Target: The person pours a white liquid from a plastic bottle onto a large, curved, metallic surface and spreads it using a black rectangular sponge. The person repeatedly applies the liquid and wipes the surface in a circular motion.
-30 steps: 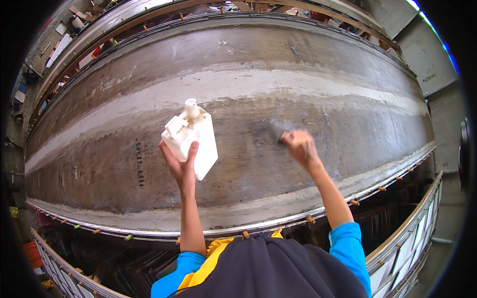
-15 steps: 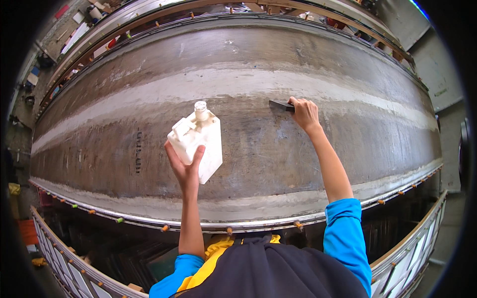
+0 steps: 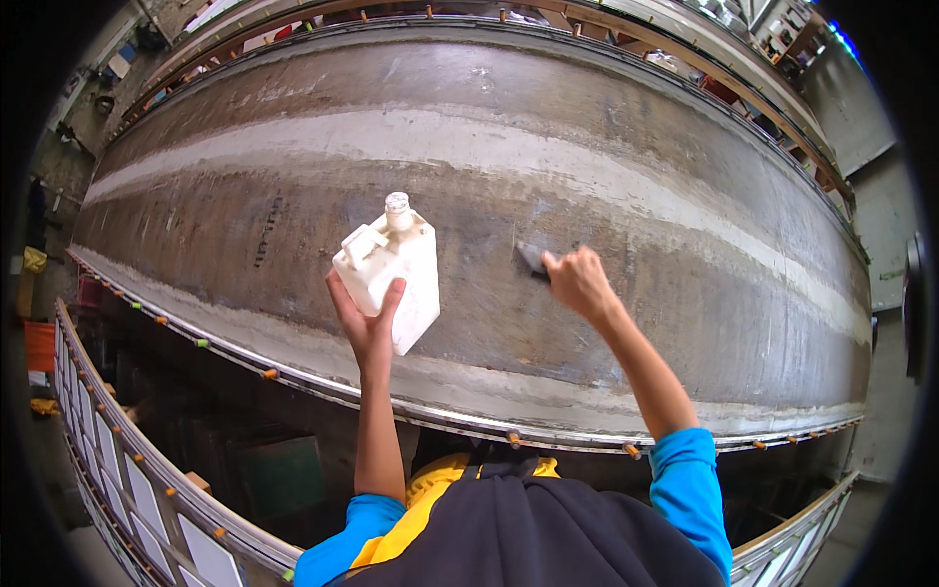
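Note:
My left hand (image 3: 366, 331) grips a white plastic jug (image 3: 411, 284) from below, with the thumb on its near face and its neck pointing up and away. The jug is held above a long brown-grey panel (image 3: 469, 328) that has a pale, smeared band (image 3: 391, 132) along its length. In my right hand (image 3: 587, 284) is a dark flat scraper (image 3: 530, 259), pinched at one end. Its blade lies low over the brown part of the panel, nearer to me than the pale band. My fingers hide the scraper's other end.
A metal rail with several orange and green pegs (image 3: 514, 440) edges the panel's near side. At lower left stands a slatted rack (image 3: 147, 489), with dark sheets beneath the panel. Beyond the far edge run wooden beams (image 3: 675, 44) with clutter. A grey wall (image 3: 880, 235) rises at right.
My right hand has drawn the scraper towards me and slightly left, off the pale band's edge, and turned it. The whole view has swung a little; the left hand still holds the jug.

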Demonstrator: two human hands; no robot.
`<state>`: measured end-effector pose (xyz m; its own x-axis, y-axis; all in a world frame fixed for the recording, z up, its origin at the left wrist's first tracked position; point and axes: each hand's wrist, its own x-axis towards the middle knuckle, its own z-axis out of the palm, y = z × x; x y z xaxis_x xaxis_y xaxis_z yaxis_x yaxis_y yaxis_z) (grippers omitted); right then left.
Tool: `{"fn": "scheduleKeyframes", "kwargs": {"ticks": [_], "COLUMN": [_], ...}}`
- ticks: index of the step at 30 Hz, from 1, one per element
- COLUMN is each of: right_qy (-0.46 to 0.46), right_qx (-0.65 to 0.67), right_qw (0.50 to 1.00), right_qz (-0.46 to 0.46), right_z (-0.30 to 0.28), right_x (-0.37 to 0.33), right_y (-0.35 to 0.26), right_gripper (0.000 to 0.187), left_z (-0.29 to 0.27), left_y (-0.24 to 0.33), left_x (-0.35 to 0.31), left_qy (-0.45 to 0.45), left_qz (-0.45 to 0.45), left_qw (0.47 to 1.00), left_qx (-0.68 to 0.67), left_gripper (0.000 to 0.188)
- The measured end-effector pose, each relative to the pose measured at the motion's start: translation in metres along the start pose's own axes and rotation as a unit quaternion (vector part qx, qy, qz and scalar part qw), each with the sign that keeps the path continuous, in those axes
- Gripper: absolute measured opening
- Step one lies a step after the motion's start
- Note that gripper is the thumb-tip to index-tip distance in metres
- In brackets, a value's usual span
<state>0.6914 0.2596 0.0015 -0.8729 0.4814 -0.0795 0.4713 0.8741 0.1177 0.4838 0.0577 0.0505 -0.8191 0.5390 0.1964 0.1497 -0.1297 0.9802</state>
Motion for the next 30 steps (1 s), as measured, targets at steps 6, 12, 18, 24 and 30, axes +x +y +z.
{"fn": "scheduleKeyframes", "kwargs": {"ticks": [6,12,18,24,30], "right_qy": [0.117,-0.004,0.099,0.109,0.083], "right_qx": [0.124,0.136,0.184,0.091,-0.043], "right_qw": [0.976,0.99,0.977,0.988,0.994], "right_qz": [-0.132,-0.031,0.05,0.066,0.061], "right_z": [0.0,-0.012,-0.02,-0.011,0.01], "right_x": [-0.084,0.003,0.073,0.093,0.055], "right_y": [-0.034,0.023,0.063,0.048,0.004], "right_gripper": [0.011,0.009,0.033,0.023,0.015], "left_z": [0.011,0.01,-0.009,-0.028,-0.025], "left_y": [0.004,0.013,0.027,0.028,0.015], "left_x": [-0.043,-0.067,-0.084,-0.1,-0.101], "left_qy": [0.04,0.06,0.074,0.104,0.089], "left_qz": [-0.007,0.02,0.025,0.013,0.009], "left_qw": [0.999,0.998,0.996,0.993,0.995], "left_qx": [-0.019,-0.001,0.036,0.053,0.036], "left_gripper": [0.061,0.059,0.059,0.058,0.059]}}
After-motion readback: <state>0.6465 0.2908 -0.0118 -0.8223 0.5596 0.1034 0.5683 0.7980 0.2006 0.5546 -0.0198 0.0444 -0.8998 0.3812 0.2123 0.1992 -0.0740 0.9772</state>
